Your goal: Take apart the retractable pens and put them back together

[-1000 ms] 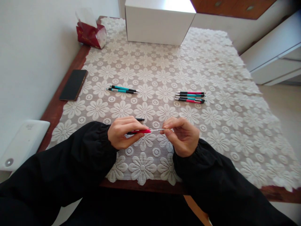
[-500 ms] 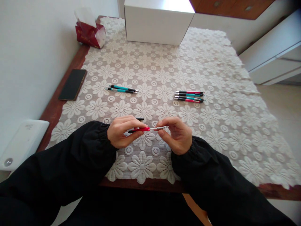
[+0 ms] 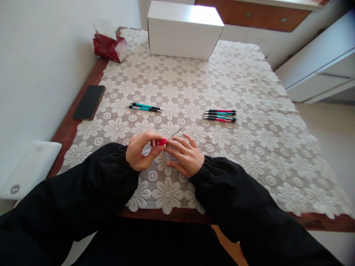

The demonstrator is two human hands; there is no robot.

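My left hand (image 3: 142, 150) pinches the red barrel of a pen (image 3: 163, 141) between thumb and fingers. A thin pen refill (image 3: 174, 133) runs from near the barrel's end up to the right. Whether it still sits in the barrel I cannot tell. Close by, my right hand (image 3: 185, 154) is palm down over the lace cloth, its fingers spread and stretched toward the barrel. Its fingertips come up to the left hand, and what lies beneath them is hidden.
Two teal pens (image 3: 145, 107) lie ahead on the left. Several red and teal pens (image 3: 220, 115) form a row ahead on the right. Farther out are a dark phone-like slab (image 3: 89, 102), a red tissue pack (image 3: 110, 47) and a white box (image 3: 183, 37). A white device (image 3: 31, 168) stands left.
My right hand has let go of the refill's tip, moved left and spread its fingers palm down. The barrel in my left hand now tilts up to the right. The camera view has shifted slightly.
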